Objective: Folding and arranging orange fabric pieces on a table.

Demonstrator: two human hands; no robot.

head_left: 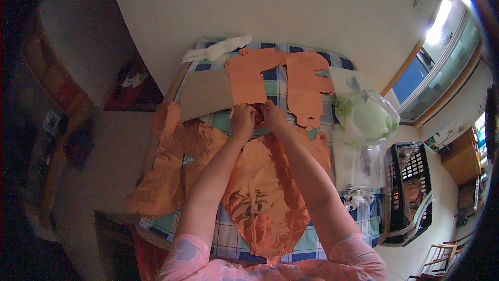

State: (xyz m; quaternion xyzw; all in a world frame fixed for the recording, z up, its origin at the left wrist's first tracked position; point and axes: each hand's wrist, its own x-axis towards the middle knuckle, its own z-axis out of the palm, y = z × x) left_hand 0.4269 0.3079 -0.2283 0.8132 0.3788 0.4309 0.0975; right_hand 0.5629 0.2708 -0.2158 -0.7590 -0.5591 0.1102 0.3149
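My left hand (243,120) and my right hand (271,116) meet over the middle of the bed, fingers closed. Between them is a small shiny dark-red foil piece (258,116), gripped at both sides; its full shape is hidden by my fingers. Just beyond lies a flat rose-gold foil balloon (247,76) with a matt face, and a second one (305,86) rests to its right. Under my forearms a large shiny rose-gold foil sheet (267,187) is spread, narrowing toward me. More crinkled rose-gold foil (176,161) lies at the left.
A checked cloth (306,239) covers the bed. A grey-brown board (205,94) and a white bundle (221,48) lie at the far left. On the right are a clear plastic bag with something pale green (368,117), clear plastic packaging (361,166), and a black basket (410,192).
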